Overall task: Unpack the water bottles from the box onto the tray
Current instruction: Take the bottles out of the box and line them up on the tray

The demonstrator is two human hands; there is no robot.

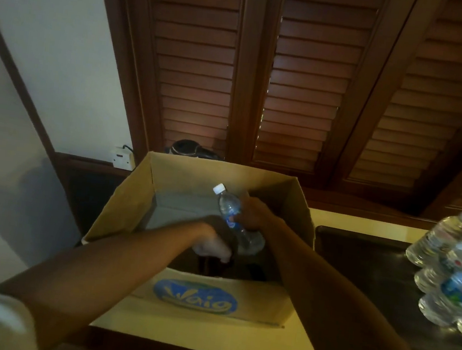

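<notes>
An open cardboard box (pixel 252 302) with a blue logo stands on the counter in the middle. My right hand (pixel 251 213) grips a clear water bottle (pixel 228 206) with a white cap and blue label, tilted inside the box above its floor. My left hand (pixel 211 245) reaches down into the box beside it; its fingers are curled over something pale that I cannot make out. A dark tray (pixel 363 272) lies to the right of the box. Several water bottles (pixel 455 278) stand on the tray's right part.
Dark wooden louvred shutters (pixel 293 80) rise behind the counter. A white wall socket (pixel 123 157) sits at the left behind the box, and a dark round object (pixel 186 148) peeks over the box's back wall. The counter's front edge (pixel 203 343) runs below the box.
</notes>
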